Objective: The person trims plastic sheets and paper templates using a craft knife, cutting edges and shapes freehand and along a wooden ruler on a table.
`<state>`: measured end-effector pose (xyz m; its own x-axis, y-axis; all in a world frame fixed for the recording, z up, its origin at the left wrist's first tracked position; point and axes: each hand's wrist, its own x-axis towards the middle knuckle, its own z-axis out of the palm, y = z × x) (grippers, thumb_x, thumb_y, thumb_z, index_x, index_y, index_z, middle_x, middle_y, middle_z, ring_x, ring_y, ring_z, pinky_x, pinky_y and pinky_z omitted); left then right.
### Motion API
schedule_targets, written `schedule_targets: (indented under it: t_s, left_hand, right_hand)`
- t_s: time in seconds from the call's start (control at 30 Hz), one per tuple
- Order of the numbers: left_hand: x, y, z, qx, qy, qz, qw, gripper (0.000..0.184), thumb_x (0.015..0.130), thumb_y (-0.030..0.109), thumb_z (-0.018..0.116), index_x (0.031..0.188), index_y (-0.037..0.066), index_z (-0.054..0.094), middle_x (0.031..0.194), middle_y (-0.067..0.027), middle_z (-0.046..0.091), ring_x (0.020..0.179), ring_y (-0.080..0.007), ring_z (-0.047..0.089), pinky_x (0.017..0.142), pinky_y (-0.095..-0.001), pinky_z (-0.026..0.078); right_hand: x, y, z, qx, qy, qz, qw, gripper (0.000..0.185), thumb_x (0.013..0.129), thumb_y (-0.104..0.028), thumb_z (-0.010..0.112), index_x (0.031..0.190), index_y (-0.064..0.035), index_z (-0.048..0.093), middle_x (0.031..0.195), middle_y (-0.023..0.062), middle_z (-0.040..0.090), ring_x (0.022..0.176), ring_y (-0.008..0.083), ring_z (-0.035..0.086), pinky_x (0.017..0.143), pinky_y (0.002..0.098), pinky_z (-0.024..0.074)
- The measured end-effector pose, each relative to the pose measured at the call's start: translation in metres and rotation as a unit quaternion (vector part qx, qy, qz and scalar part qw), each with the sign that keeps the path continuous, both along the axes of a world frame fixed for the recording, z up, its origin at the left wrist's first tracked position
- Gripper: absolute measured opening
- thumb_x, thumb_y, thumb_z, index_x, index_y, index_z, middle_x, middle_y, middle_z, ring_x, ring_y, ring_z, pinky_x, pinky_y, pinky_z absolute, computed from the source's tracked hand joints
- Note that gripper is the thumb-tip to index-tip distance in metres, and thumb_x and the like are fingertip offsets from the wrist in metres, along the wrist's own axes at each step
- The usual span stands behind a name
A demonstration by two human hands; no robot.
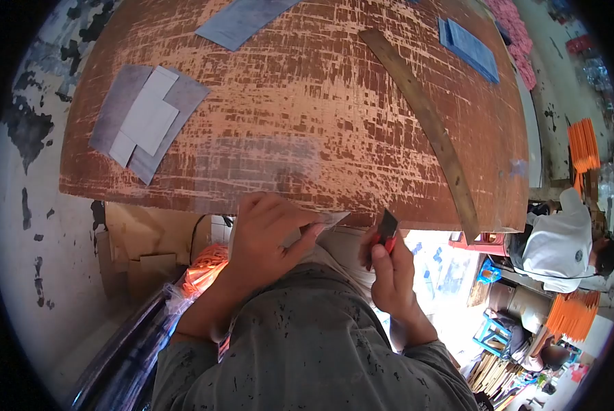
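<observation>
At the near edge of the scratched brown table (266, 103), my left hand (272, 233) pinches a small pale piece (333, 219) between thumb and fingers. To its right, my right hand (392, 267) is wrapped round a red cutter (389, 241), whose dark blade points up and away from me. The blade and the pale piece are apart. On the table's left lie grey sheets (105, 123) with white cut pieces (149, 113) on top. Another grey-blue sheet (245, 24) is at the far edge. A long worn wooden strip (423, 113) lies on the right side.
Folded blue pieces (470, 51) rest at the far right of the table. Beyond the right edge are a person in a white top (560, 240), a second person lower down, orange bundles (572, 315) and a blue stool (492, 335). Plastic-wrapped rolls (132, 349) stand at lower left.
</observation>
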<state>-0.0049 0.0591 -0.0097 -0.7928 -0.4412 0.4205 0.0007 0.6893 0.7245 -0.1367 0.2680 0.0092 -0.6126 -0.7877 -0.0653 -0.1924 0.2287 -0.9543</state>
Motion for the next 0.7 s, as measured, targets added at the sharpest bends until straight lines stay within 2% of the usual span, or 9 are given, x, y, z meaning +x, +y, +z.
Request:
schedule_targets:
  t_s: [0.07, 0.1, 0.13, 0.17, 0.23, 0.27, 0.37, 0.47, 0.7]
  left_hand:
    - [0.003, 0.004, -0.007, -0.049, -0.037, -0.014, 0.998, 0.011, 0.090, 0.017, 0.083, 0.096, 0.011, 0.076, 0.114, -0.0037, 0.077, 0.105, -0.0260, 0.070, 0.100, -0.0480, 0.045]
    - [0.001, 0.005, -0.005, -0.047, -0.037, -0.016, 0.998, 0.011, 0.090, 0.017, 0.083, 0.096, 0.011, 0.076, 0.114, -0.0037, 0.077, 0.105, -0.0260, 0.070, 0.100, -0.0480, 0.045]
    - [-0.002, 0.007, -0.001, -0.071, -0.051, -0.013, 0.996, 0.012, 0.091, 0.020, 0.082, 0.095, 0.010, 0.075, 0.124, -0.0051, 0.075, 0.115, -0.0278, 0.068, 0.106, -0.0503, 0.043]
    - [-0.005, 0.007, 0.001, -0.095, -0.066, -0.010, 0.993, 0.014, 0.093, 0.022, 0.081, 0.094, 0.010, 0.074, 0.134, -0.0065, 0.072, 0.125, -0.0297, 0.065, 0.111, -0.0525, 0.042]
    - [-0.010, 0.008, -0.008, -0.109, -0.067, -0.018, 0.992, 0.015, 0.093, 0.022, 0.080, 0.094, 0.009, 0.073, 0.141, -0.0080, 0.068, 0.132, -0.0313, 0.062, 0.115, -0.0540, 0.039]
    - [-0.013, 0.009, -0.012, -0.124, -0.067, -0.025, 0.990, 0.016, 0.094, 0.022, 0.079, 0.093, 0.008, 0.072, 0.148, -0.0094, 0.065, 0.139, -0.0330, 0.058, 0.119, -0.0555, 0.037]
    - [-0.018, 0.013, -0.016, -0.120, -0.059, -0.020, 0.991, 0.014, 0.093, 0.017, 0.077, 0.090, 0.005, 0.069, 0.146, -0.0118, 0.067, 0.138, -0.0358, 0.061, 0.118, -0.0554, 0.038]
    - [-0.021, 0.016, -0.021, -0.123, -0.053, -0.014, 0.991, 0.017, 0.092, 0.020, 0.078, 0.086, 0.008, 0.067, 0.148, -0.0112, 0.068, 0.140, -0.0334, 0.061, 0.118, -0.0541, 0.040]
    - [-0.026, 0.017, -0.025, -0.144, -0.040, 0.005, 0.989, 0.021, 0.091, 0.018, 0.077, 0.081, 0.010, 0.061, 0.141, -0.0094, 0.073, 0.134, -0.0327, 0.067, 0.114, -0.0515, 0.044]
  right_hand:
    - [0.006, 0.000, 0.001, 0.028, -0.027, 0.010, 0.999, 0.031, 0.117, -0.023, 0.044, 0.120, 0.0028, 0.061, 0.087, 0.0058, 0.063, 0.075, 0.0125, 0.057, 0.068, 0.0301, 0.0478]
    - [0.010, -0.001, 0.002, 0.055, -0.054, 0.021, 0.997, 0.035, 0.118, -0.026, 0.042, 0.119, 0.0031, 0.061, 0.086, 0.0058, 0.062, 0.075, 0.0128, 0.057, 0.069, 0.0306, 0.0484]
    - [0.015, 0.000, -0.010, 0.052, -0.025, 0.009, 0.998, 0.041, 0.119, -0.033, 0.042, 0.118, 0.0030, 0.062, 0.085, 0.0053, 0.060, 0.076, 0.0135, 0.056, 0.072, 0.0325, 0.0499]
    - [0.016, 0.002, -0.021, 0.054, -0.026, 0.008, 0.998, 0.041, 0.119, -0.033, 0.042, 0.118, 0.0030, 0.062, 0.085, 0.0053, 0.060, 0.076, 0.0135, 0.056, 0.072, 0.0325, 0.0499]
    - [0.016, 0.006, -0.041, -0.030, -0.001, 0.023, 0.999, 0.027, 0.113, -0.021, 0.057, 0.125, 0.0021, 0.063, 0.099, 0.0198, 0.070, 0.087, 0.0354, 0.070, 0.080, 0.0431, 0.0551]
    - [0.017, 0.010, -0.051, -0.027, 0.000, 0.020, 0.999, 0.027, 0.113, -0.021, 0.057, 0.125, 0.0021, 0.063, 0.099, 0.0198, 0.070, 0.087, 0.0354, 0.070, 0.080, 0.0431, 0.0551]
    - [0.022, 0.019, -0.078, -0.005, -0.025, -0.003, 1.000, 0.030, 0.111, -0.024, 0.059, 0.127, 0.0021, 0.061, 0.103, 0.0229, 0.071, 0.091, 0.0391, 0.072, 0.081, 0.0448, 0.0549]
    - [0.027, 0.016, -0.088, 0.009, 0.011, -0.036, 0.999, 0.032, 0.109, -0.025, 0.063, 0.127, 0.0011, 0.061, 0.102, 0.0241, 0.071, 0.091, 0.0430, 0.073, 0.080, 0.0468, 0.0552]
    - [0.021, 0.009, -0.094, 0.025, 0.096, -0.043, 0.994, 0.042, 0.103, -0.028, 0.073, 0.133, -0.0005, 0.062, 0.090, 0.0242, 0.072, 0.082, 0.0508, 0.073, 0.071, 0.0538, 0.0565]
